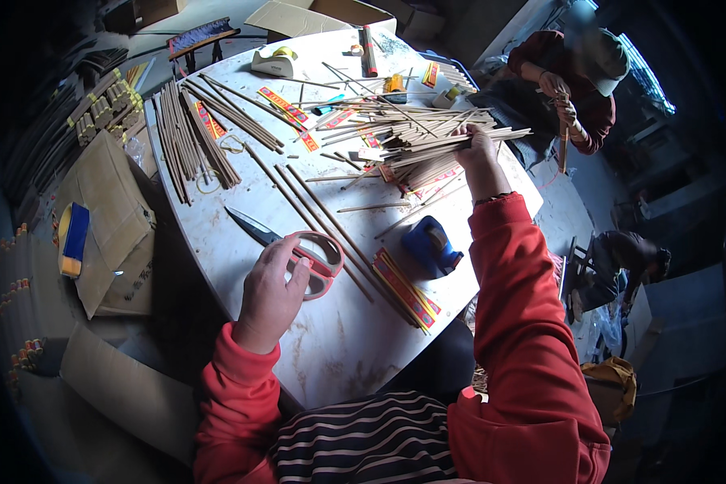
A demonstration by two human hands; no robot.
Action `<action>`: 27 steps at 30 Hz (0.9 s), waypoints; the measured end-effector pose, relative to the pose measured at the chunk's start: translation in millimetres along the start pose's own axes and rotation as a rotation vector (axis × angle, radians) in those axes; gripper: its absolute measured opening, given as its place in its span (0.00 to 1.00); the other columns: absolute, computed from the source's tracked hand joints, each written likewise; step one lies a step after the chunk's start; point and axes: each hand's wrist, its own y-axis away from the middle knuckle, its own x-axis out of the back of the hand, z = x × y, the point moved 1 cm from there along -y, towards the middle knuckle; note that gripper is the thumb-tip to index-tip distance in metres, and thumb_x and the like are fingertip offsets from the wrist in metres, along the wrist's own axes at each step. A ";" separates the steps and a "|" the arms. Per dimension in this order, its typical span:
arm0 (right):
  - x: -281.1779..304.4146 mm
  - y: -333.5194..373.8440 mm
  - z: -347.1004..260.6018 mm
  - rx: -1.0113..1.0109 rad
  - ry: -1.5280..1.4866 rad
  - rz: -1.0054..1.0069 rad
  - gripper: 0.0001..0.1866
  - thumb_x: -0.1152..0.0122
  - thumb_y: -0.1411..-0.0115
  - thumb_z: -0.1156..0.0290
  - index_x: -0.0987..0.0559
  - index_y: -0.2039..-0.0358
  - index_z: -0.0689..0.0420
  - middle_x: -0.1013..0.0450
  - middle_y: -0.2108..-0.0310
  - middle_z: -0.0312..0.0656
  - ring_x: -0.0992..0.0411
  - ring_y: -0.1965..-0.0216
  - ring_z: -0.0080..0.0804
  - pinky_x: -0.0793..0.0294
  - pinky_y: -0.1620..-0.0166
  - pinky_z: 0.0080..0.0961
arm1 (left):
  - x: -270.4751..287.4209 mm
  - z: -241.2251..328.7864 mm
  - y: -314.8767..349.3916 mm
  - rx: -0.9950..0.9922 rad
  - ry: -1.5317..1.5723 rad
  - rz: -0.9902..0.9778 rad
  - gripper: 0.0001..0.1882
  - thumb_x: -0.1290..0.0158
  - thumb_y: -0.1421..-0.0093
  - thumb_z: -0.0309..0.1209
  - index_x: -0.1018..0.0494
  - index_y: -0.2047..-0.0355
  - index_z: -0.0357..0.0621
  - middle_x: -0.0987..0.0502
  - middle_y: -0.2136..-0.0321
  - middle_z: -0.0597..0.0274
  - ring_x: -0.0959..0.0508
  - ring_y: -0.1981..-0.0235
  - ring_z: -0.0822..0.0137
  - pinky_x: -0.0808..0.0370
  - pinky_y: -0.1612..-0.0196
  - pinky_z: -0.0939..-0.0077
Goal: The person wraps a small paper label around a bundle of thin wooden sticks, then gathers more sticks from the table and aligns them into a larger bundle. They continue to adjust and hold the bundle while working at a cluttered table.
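My left hand (270, 290) is closed on the red handles of a pair of scissors (328, 256), with thumb and fingers at the near loop. Their dark blades lie on the white table (315, 355) and point to the far left. Farther off at the right, my right hand (480, 153) grips several brown incense sticks (440, 145) on top of a large loose heap. Its fingertips are partly hidden among them. Long single sticks (323, 218) lie slantwise between my hands. A blue tape dispenser (431, 246) stands nearer me than the heap, beside a narrow bundle with a red-and-yellow label (406, 289).
More sticks (173, 141) lie in rows at the table's left. A white tape dispenser (274, 61) stands at the far edge. Cardboard boxes (109, 226) crowd the left side. Across the table's right, another person (569, 81) holds a stick bundle; someone else (621, 266) bends farther off.
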 end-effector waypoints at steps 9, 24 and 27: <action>-49.6 212.9 -6.1 0.022 0.287 -0.700 0.07 0.48 0.42 0.70 0.31 0.74 0.59 0.34 0.80 0.37 0.35 0.80 0.24 0.30 0.75 0.22 | 10.3 9.3 2.9 -0.001 0.196 0.069 0.13 0.51 0.44 0.29 0.32 0.60 0.33 0.26 0.69 0.48 0.24 0.69 0.58 0.28 0.65 0.70; 4.3 370.7 30.5 0.358 0.519 -1.102 0.06 0.48 0.42 0.76 0.33 0.65 0.60 0.33 0.79 0.39 0.33 0.77 0.26 0.33 0.72 0.23 | 30.1 59.5 61.9 -0.156 0.429 0.035 0.16 0.51 0.43 0.21 0.37 0.54 0.33 0.29 0.61 0.55 0.27 0.57 0.69 0.31 0.53 0.77; 26.8 373.1 36.7 0.359 0.527 -1.061 0.06 0.45 0.44 0.78 0.32 0.67 0.61 0.32 0.77 0.39 0.31 0.75 0.25 0.32 0.70 0.22 | 28.5 68.5 78.1 -0.213 0.383 0.059 0.16 0.50 0.43 0.24 0.37 0.55 0.34 0.28 0.61 0.56 0.26 0.59 0.70 0.31 0.55 0.78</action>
